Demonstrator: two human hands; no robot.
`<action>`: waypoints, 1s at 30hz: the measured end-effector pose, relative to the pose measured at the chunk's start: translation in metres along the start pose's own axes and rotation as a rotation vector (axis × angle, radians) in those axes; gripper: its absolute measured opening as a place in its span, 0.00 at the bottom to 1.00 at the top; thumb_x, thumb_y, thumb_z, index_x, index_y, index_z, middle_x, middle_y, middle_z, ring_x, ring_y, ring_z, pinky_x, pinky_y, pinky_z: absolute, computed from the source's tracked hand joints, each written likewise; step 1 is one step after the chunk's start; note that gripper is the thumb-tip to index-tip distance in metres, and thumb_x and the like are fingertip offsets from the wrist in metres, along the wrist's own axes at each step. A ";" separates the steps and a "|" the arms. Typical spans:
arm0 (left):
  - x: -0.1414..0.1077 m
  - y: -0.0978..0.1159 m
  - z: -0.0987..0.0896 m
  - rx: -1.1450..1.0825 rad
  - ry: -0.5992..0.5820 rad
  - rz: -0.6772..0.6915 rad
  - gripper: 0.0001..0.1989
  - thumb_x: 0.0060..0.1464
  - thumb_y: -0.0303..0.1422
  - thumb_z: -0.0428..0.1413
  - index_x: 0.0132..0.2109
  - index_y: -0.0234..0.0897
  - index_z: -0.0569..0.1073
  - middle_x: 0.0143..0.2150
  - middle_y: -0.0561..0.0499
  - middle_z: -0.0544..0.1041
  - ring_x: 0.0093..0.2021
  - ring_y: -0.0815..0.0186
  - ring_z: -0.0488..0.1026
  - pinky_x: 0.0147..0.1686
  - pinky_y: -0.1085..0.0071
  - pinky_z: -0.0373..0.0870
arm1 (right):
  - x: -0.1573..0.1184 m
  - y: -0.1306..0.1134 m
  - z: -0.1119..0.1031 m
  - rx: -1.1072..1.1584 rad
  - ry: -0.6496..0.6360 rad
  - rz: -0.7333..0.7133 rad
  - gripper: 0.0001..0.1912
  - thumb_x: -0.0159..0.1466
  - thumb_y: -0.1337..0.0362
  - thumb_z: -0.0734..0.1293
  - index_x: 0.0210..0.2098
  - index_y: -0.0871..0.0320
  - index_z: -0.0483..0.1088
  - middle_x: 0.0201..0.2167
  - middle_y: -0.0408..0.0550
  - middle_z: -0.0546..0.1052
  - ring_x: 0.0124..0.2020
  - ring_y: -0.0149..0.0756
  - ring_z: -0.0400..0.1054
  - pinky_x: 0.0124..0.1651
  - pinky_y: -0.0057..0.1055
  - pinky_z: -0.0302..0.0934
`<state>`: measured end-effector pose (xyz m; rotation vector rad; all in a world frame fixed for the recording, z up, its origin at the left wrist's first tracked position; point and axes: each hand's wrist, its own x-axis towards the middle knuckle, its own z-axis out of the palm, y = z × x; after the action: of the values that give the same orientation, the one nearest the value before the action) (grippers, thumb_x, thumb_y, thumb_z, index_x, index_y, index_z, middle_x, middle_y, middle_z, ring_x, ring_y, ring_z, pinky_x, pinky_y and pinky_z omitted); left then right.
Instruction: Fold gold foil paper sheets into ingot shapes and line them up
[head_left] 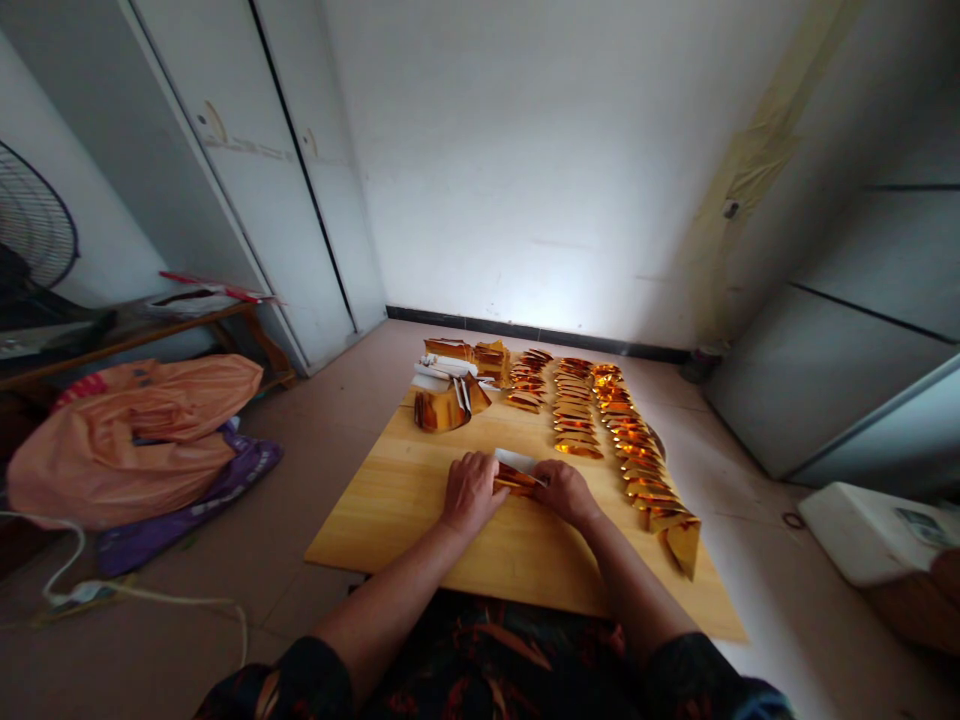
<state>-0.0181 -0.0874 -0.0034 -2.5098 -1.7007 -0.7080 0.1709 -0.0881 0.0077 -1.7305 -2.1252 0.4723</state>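
A sheet of gold foil paper [517,479] with a white back lies partly folded between my two hands, over the middle of the wooden board [390,510]. My left hand [474,490] has its fingers closed on the sheet's left end. At the right end, my right hand [566,490] pinches the paper with bent fingers. Beyond my hands stand rows of folded gold paper pieces [576,405], with a longer row [641,460] along the board's right side. Loose gold sheets [441,408] curl at the board's far left, beside white paper [446,368].
A peach-coloured bag [135,430] and a purple bag [187,505] lie on the floor to the left, near a white cable [172,598]. A fan [34,225] stands behind them. To the right are a grey cabinet [847,330] and a white box [874,530].
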 end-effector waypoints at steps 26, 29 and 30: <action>-0.010 0.005 -0.024 -0.040 -0.159 0.273 0.11 0.47 0.27 0.55 0.40 0.40 0.75 0.41 0.46 0.72 0.47 0.57 0.63 0.45 0.59 0.57 | -0.042 -0.004 0.001 -0.393 -0.016 -0.257 0.12 0.65 0.67 0.59 0.44 0.52 0.71 0.42 0.50 0.72 0.44 0.38 0.60 0.43 0.32 0.51; -0.012 0.007 -0.031 -0.029 -0.183 0.288 0.13 0.48 0.30 0.56 0.43 0.39 0.74 0.41 0.45 0.72 0.47 0.57 0.64 0.46 0.59 0.57 | -0.044 -0.004 0.003 -0.414 0.001 -0.262 0.12 0.66 0.67 0.59 0.46 0.52 0.70 0.43 0.50 0.72 0.44 0.38 0.60 0.43 0.32 0.51; -0.012 0.008 -0.033 -0.024 -0.188 0.293 0.13 0.49 0.33 0.56 0.43 0.39 0.74 0.41 0.45 0.72 0.47 0.57 0.64 0.46 0.59 0.57 | -0.044 -0.004 0.003 -0.411 0.006 -0.263 0.12 0.66 0.67 0.59 0.46 0.52 0.71 0.43 0.50 0.72 0.44 0.38 0.60 0.43 0.32 0.51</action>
<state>-0.0260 -0.1100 0.0230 -2.8358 -1.3278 -0.4843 0.1745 -0.1325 0.0044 -1.6011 -2.5304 -0.0481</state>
